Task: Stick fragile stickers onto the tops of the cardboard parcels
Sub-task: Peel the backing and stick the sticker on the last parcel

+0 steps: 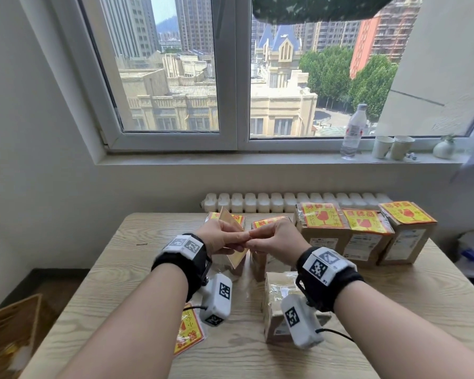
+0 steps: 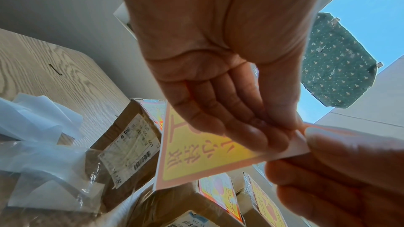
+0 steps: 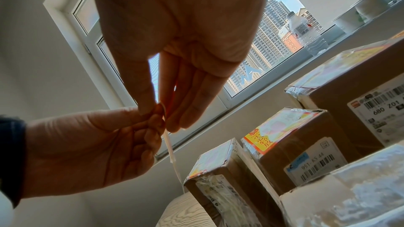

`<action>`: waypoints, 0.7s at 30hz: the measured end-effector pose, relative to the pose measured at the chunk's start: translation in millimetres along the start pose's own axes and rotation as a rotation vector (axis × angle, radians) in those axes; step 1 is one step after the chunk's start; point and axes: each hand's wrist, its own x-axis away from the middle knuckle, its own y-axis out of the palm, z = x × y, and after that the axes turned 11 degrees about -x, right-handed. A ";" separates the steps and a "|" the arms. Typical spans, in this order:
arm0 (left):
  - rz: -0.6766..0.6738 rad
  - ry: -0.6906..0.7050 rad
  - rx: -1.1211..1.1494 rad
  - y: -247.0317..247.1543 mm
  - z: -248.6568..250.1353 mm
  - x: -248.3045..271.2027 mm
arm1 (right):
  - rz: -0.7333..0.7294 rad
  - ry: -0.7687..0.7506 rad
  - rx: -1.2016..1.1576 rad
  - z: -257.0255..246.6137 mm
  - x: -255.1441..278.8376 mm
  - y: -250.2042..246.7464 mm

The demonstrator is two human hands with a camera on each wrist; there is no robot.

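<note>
Both hands are raised over the wooden table [image 1: 115, 272] and share one yellow-and-red fragile sticker [image 1: 232, 224], its plain back towards me. My left hand [image 1: 242, 240] pinches the sticker [image 2: 196, 156] between thumb and fingers. My right hand [image 1: 255, 242] pinches its white corner [image 2: 300, 144] at the same spot. In the right wrist view the sticker [image 3: 172, 153] hangs edge-on below the fingers. A taped parcel [image 1: 278, 288] with a bare top stands below my right wrist. Several parcels [image 1: 322, 216] behind carry stickers on top.
A pile of loose stickers [image 1: 189, 332] lies near the table's front, under my left forearm. Clear peeled sheets [image 2: 41, 127] lie on the left. A radiator [image 1: 285, 202] runs behind the table. A water bottle [image 1: 353, 132] and paper cups [image 1: 383, 146] stand on the sill. An open carton [image 1: 11, 337] sits low left.
</note>
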 end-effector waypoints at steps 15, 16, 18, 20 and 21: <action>-0.003 0.012 -0.073 -3.5 1.9 2.5 | -0.019 0.069 -0.119 -4.2 0.4 -1.6; 0.000 0.014 -0.071 -4.0 2.9 2.9 | -0.021 0.070 -0.119 -5.0 0.4 -1.3; 0.010 0.020 -0.072 -5.4 5.3 4.6 | -0.023 0.064 -0.127 -6.9 0.2 -0.8; 0.028 0.026 -0.081 -7.1 9.1 6.0 | -0.025 0.066 -0.144 -9.0 -0.6 -0.4; 0.035 0.027 -0.092 -8.0 11.2 6.6 | -0.027 0.069 -0.148 -9.9 -1.4 -0.4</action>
